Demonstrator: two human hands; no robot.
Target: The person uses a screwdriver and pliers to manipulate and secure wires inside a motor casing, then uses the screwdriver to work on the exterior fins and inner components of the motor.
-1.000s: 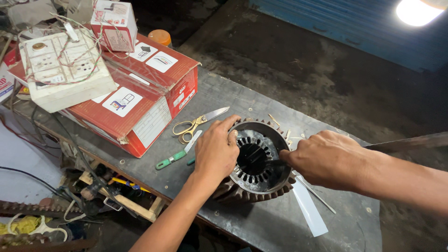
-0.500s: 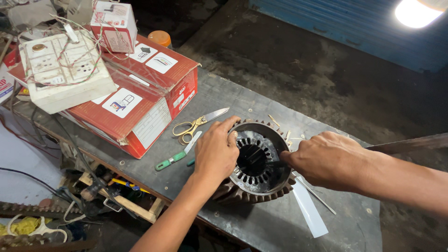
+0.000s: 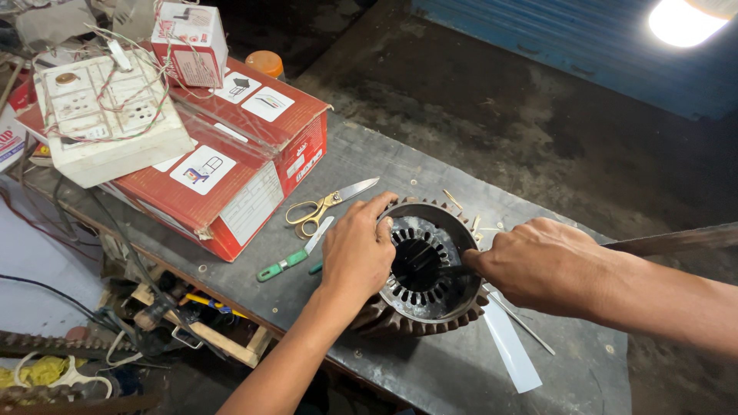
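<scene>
A round metal motor stator (image 3: pixel 425 270) with slotted inner teeth lies on the grey workbench (image 3: pixel 430 369). My left hand (image 3: pixel 356 252) rests on its left rim, fingers curled over the edge and gripping it. My right hand (image 3: pixel 543 263) is closed at the right rim, pinching something dark and thin that reaches into the bore; I cannot tell what it is. White paper strips (image 3: pixel 510 350) lie just right of the stator, under my right wrist.
Yellow-handled scissors (image 3: pixel 327 205) and a green-handled tool (image 3: pixel 290 257) lie left of the stator. A red cardboard box (image 3: pixel 238 177) carries a white switchboard (image 3: pixel 108 115) with wires and a small carton (image 3: pixel 191 44). Cables and clutter hang below the bench's near edge.
Both hands stay on the stator; my right hand has shifted slightly at the right rim. Nothing else has moved.
</scene>
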